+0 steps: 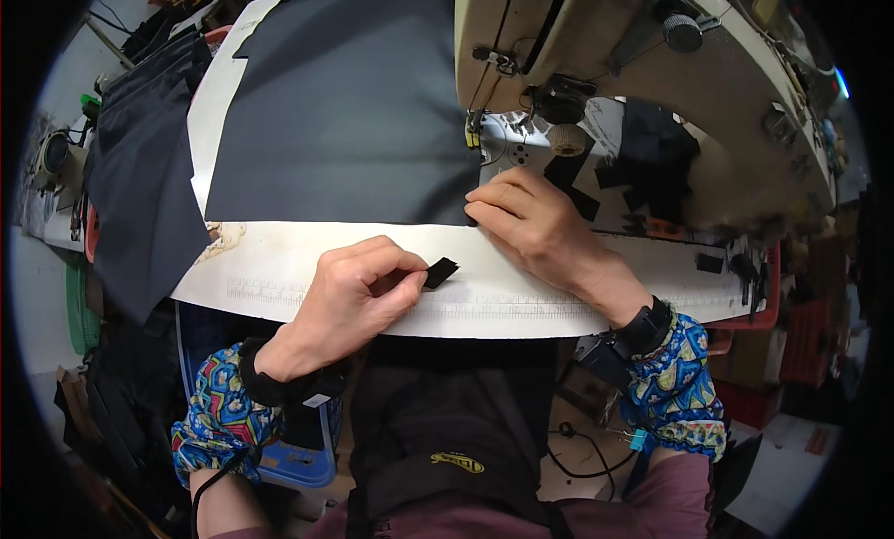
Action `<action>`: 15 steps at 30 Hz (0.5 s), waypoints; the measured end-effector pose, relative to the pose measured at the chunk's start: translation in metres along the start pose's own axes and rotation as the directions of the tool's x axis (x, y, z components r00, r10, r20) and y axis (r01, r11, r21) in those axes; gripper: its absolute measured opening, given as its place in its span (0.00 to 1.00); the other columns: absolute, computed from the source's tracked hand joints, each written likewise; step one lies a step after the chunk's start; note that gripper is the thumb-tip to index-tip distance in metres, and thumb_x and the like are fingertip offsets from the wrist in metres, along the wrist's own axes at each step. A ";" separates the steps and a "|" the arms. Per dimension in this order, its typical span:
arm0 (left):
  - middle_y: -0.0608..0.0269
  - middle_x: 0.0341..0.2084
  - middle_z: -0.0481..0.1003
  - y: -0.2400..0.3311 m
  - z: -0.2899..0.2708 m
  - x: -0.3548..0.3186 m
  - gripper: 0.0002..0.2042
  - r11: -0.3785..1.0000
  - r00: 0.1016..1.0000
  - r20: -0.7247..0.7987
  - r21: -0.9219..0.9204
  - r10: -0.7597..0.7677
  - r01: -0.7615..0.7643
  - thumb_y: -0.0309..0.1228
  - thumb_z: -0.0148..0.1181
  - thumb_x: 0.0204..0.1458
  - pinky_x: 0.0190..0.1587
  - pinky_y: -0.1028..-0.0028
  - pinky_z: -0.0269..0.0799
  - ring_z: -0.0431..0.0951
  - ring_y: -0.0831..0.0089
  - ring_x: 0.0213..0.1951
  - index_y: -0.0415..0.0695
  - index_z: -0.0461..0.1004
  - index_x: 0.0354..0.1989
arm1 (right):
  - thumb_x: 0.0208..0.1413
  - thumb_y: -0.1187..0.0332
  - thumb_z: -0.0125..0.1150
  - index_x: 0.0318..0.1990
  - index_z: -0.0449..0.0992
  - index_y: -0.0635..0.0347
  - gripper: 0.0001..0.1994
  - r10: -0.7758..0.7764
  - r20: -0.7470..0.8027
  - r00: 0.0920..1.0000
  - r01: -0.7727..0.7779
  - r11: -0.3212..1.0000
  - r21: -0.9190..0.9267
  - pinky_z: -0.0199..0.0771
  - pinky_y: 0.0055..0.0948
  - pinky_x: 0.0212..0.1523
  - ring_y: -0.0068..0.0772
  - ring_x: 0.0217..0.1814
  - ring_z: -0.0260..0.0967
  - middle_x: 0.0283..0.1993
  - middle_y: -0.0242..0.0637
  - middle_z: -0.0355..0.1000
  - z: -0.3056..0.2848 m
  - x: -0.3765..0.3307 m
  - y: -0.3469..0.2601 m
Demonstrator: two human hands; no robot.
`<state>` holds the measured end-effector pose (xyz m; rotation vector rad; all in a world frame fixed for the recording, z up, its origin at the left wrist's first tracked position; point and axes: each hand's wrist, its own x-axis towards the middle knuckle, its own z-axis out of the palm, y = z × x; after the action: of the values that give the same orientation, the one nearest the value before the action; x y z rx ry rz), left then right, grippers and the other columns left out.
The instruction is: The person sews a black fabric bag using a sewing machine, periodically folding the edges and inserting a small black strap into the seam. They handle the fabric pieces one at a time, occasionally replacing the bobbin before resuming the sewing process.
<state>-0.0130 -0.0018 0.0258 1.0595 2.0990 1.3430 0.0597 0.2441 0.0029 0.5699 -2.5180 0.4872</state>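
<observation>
A large dark grey fabric panel [345,120] lies flat on the white sewing table [270,264], its right edge under the sewing machine's presser foot [473,134]. My right hand [535,224] pinches the panel's near right corner, just in front of the foot. Closer to the table's front edge, my left hand [358,292] holds a small black fabric strip [441,272] between thumb and forefinger, above the printed ruler marks. The strip is apart from the panel. Where my right fingertips meet the cloth, they partly cover the corner.
The sewing machine [633,54] arches over the right side. Black fabric pieces [656,152] lie under its arm, with scissors-like black tools [745,269] at the table's right end. More dark fabric [149,166] hangs over the left edge. A blue bin [298,464] stands below.
</observation>
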 end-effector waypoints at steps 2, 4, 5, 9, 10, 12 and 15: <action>0.64 0.27 0.76 0.004 -0.001 0.001 0.02 1.000 0.999 0.036 0.020 -0.016 0.015 0.20 0.63 0.55 0.27 0.80 0.71 0.76 0.82 0.25 0.34 0.79 0.35 | 0.48 0.78 0.69 0.41 0.81 0.63 0.11 0.043 0.061 0.997 -0.041 0.999 -0.035 0.77 0.33 0.47 0.37 0.48 0.73 0.46 0.35 0.77 -0.001 0.002 -0.004; 0.64 0.27 0.76 0.005 0.000 0.002 0.02 1.000 0.999 0.045 0.027 -0.005 0.004 0.20 0.62 0.56 0.27 0.80 0.71 0.76 0.82 0.26 0.33 0.79 0.35 | 0.48 0.77 0.69 0.42 0.81 0.62 0.12 0.109 0.045 0.993 -0.111 0.993 0.043 0.77 0.33 0.47 0.37 0.48 0.72 0.46 0.35 0.77 0.001 -0.002 0.000; 0.64 0.27 0.76 0.005 0.000 0.003 0.02 0.999 0.999 0.050 0.032 0.004 -0.006 0.20 0.62 0.56 0.27 0.80 0.71 0.75 0.82 0.26 0.33 0.79 0.35 | 0.49 0.77 0.69 0.43 0.81 0.62 0.12 0.173 0.036 0.984 -0.176 0.977 0.123 0.77 0.33 0.47 0.36 0.48 0.72 0.47 0.34 0.77 0.002 -0.003 0.003; 0.64 0.27 0.76 0.001 -0.001 0.002 0.03 0.999 0.998 0.056 0.031 0.016 -0.018 0.20 0.62 0.56 0.27 0.80 0.71 0.75 0.82 0.25 0.33 0.79 0.35 | 0.49 0.74 0.70 0.43 0.83 0.59 0.11 0.141 0.016 0.990 -0.142 0.978 0.153 0.76 0.30 0.47 0.34 0.47 0.72 0.46 0.32 0.78 -0.001 0.005 0.010; 0.62 0.26 0.76 0.000 0.000 0.002 0.03 1.000 0.999 0.034 0.020 0.016 -0.016 0.21 0.63 0.55 0.27 0.78 0.71 0.75 0.78 0.25 0.34 0.79 0.35 | 0.50 0.73 0.71 0.42 0.84 0.57 0.11 0.145 0.010 0.989 -0.145 0.976 0.165 0.75 0.30 0.48 0.33 0.48 0.72 0.46 0.32 0.78 -0.001 0.004 0.010; 0.60 0.25 0.76 0.000 0.001 0.001 0.04 1.000 1.000 0.016 0.010 0.017 -0.017 0.22 0.63 0.54 0.27 0.76 0.71 0.75 0.75 0.24 0.34 0.80 0.35 | 0.50 0.72 0.71 0.41 0.84 0.56 0.10 0.152 0.002 0.988 -0.150 0.973 0.176 0.73 0.30 0.50 0.32 0.49 0.71 0.46 0.31 0.78 0.002 0.003 0.009; 0.64 0.28 0.76 0.002 0.000 0.000 0.03 0.999 0.999 0.045 0.022 -0.027 0.026 0.20 0.62 0.56 0.28 0.80 0.71 0.76 0.81 0.27 0.33 0.79 0.35 | 0.50 0.71 0.72 0.41 0.86 0.54 0.09 0.321 0.097 0.942 -0.335 0.888 0.314 0.69 0.31 0.56 0.32 0.52 0.69 0.47 0.30 0.78 0.007 0.005 0.006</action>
<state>-0.0125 -0.0010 0.0278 1.0575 2.0912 1.2750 0.0506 0.2443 -0.0015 0.2665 -2.6011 1.0440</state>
